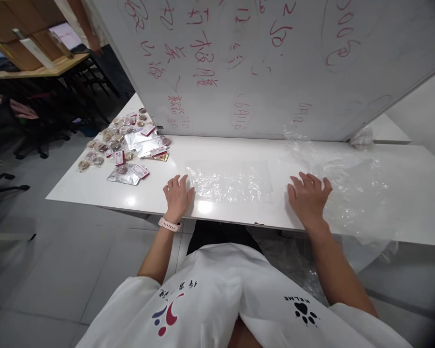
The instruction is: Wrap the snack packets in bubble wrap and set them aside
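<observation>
A clear plastic bag (232, 181) lies flat on the white table (152, 193) in front of me. My left hand (177, 195) rests by the bag's left end, fingers apart and holding nothing. To the right of the bag is my right hand (308, 198), its fingers spread and slightly curled, with nothing in them. A larger heap of clear plastic sheeting (358, 198) spreads over the table just beyond my right hand and hangs over the front edge.
Small wrapped items (105, 145), silver pouches (141, 142) and red-and-white boxes (119, 157) crowd the table's left end. A whiteboard (221, 72) with red writing stands along the back. Behind it at left, a person (94, 43) stands near a wooden desk (58, 67).
</observation>
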Demonstrator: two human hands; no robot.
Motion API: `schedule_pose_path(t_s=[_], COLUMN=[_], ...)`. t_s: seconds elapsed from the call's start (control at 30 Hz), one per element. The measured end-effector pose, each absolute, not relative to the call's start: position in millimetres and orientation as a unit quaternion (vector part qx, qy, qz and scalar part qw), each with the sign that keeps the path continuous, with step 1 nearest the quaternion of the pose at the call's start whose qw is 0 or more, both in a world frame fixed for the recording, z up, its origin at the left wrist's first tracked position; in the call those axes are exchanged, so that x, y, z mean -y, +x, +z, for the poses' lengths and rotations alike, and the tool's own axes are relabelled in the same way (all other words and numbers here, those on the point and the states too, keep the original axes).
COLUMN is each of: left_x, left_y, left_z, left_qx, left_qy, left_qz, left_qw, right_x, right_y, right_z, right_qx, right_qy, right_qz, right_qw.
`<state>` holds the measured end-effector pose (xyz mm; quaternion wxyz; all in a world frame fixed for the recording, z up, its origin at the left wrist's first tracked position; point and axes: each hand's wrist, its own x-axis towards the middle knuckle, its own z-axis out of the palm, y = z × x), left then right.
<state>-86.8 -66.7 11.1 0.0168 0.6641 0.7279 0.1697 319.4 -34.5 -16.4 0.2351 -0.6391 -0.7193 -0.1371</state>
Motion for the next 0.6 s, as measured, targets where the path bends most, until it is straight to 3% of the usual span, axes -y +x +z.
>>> schedule_pose_path(t_s=[0.1, 0.27, 0.43, 0.6], left_x=[54, -5, -68, -105], left_y=[-93, -144, -219, -251], left_z=[10, 11, 22, 33], left_qx=[-0.715, -0.752, -0.778, -0.786], left_qy=[0.675, 0.634, 0.611, 0.616], left_qz=[0.181, 0.178, 0.148, 0.033], left_qw=[-0.013, 0.018, 0.019, 0.049], right_x=[31, 22, 19, 18], right_y=[249, 159, 155, 159], right_z=[-9, -28, -40, -41], right_qx=[0.78, 0.852, 0.854, 0.855], right_qy=[-0.569, -0.505, -0.504, -0.501], right_qz=[-0.072, 0.059, 0.06, 0.056], right_qw=[0.25, 0.125, 0.114, 0.123])
